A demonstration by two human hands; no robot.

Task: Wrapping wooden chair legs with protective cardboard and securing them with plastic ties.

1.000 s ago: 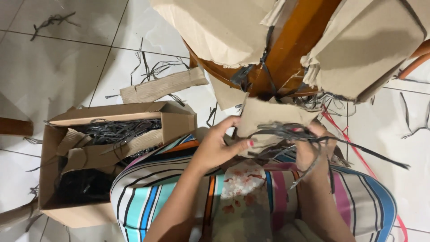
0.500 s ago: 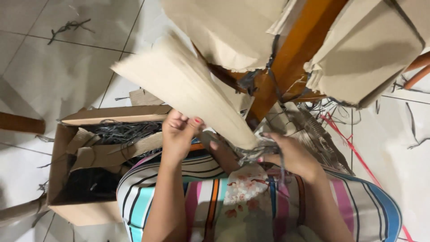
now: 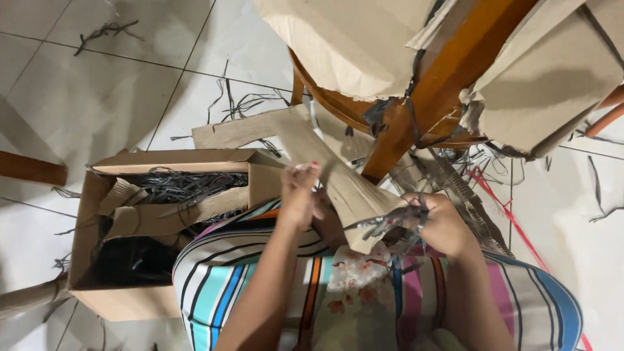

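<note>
My left hand point(image 3: 302, 195) grips the edge of a long strip of brown cardboard point(image 3: 338, 179) that lies across my lap. My right hand point(image 3: 442, 224) holds the strip's lower end together with a bundle of dark grey plastic strapping point(image 3: 383, 224). Both hands are above my striped, colourful clothing point(image 3: 260, 279). The cardboard strip slants up to the left, towards the open box.
An open cardboard box point(image 3: 91, 214) with dark strapping and cardboard scraps stands at my left on the tiled floor. A wooden chair leg point(image 3: 442, 84) wrapped in brown cardboard point(image 3: 351, 39) rises ahead. Loose strapping point(image 3: 104, 29) and a red cord point(image 3: 513, 221) lie on the tiles.
The cardboard strip was lifted high in front of me half a second ago; now it has come down lower across my lap, and both hands sit closer together on it.
</note>
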